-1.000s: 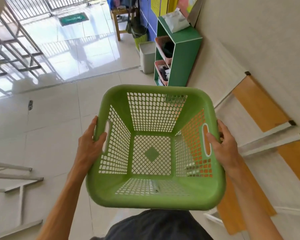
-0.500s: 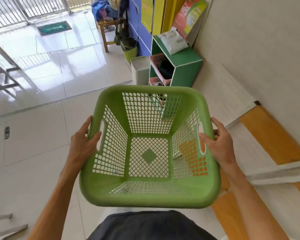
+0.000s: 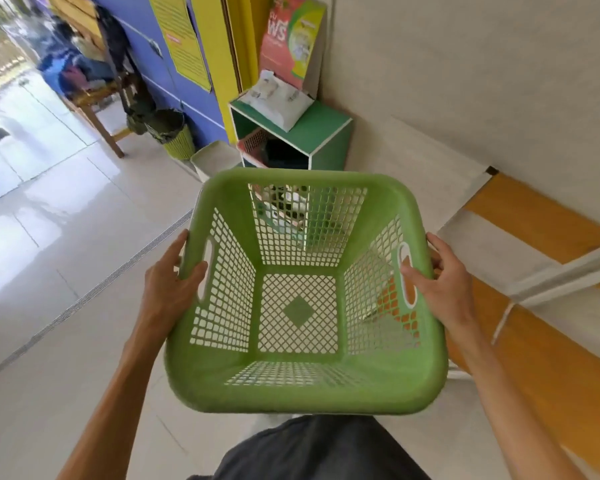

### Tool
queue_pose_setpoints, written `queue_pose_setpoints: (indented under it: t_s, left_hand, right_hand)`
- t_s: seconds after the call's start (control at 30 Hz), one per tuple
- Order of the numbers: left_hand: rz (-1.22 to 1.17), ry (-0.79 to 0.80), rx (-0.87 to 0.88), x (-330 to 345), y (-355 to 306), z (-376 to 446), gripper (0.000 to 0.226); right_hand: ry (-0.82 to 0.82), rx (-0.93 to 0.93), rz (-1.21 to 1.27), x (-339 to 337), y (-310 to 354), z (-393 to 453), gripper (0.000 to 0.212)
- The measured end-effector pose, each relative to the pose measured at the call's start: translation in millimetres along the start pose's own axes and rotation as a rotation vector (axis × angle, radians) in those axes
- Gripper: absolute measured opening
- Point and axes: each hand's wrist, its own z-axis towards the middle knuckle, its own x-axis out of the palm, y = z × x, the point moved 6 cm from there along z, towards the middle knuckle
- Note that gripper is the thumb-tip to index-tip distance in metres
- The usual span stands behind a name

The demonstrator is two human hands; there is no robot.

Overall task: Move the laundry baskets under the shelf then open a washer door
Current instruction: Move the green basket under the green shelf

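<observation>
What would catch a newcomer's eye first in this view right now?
The big green laundry basket fills the middle of the view, empty, gripped at its side handles by the left hand and the right hand. Just beyond its far rim stands a green shelf against the wall, with a white bag on top and a pink basket in its upper compartment.

Empty green laundry basket [image 3: 302,386] carried above pale tiled floor [image 3: 66,237], left hand [image 3: 168,285] and right hand [image 3: 442,284] gripping its side handles, green shelf unit [image 3: 321,138] ahead
</observation>
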Motion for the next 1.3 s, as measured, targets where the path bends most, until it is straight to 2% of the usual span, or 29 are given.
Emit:
queue_pose_setpoints:
  t_s: [0.2, 0.37, 0.57, 0.77, 0.97, 1.03, 1.17, 1.3]
  left_hand:
    - [0.033, 0.086, 0.065, 40, -31, 88, 0.071]
    - [0.031, 0.232, 0.175, 94, -72, 158, 0.069]
    - [0.017, 0.381, 0.289, 155, -122, 221, 0.067]
    - [0.066, 0.506, 0.325, 203, -142, 256, 0.067]
    - [0.08, 0.667, 0.366, 254, -163, 296, 0.069]
    - [0.086, 0.67, 0.396, 266, -167, 308, 0.067]
    - [0.086, 0.676, 0.407, 290, -163, 322, 0.07]
    - [0.153, 0.741, 0.434, 328, -142, 324, 0.088]
  right_hand:
    - [-0.179, 0.127, 0.044, -6, -16, 12, 0.068]
    - [-0.304, 0.246, 0.011, -14, -31, 27, 0.07]
    - [-0.346, 0.377, -0.021, -24, -47, 47, 0.083]
    - [-0.328, 0.484, -0.061, -17, -59, 56, 0.099]
    - [-0.566, 0.54, -0.132, -4, -55, 67, 0.078]
    - [-0.617, 0.553, -0.125, 1, -55, 73, 0.074]
    - [-0.637, 0.585, -0.137, 10, -69, 93, 0.067]
    - [-0.622, 0.611, -0.159, 24, -109, 116, 0.065]
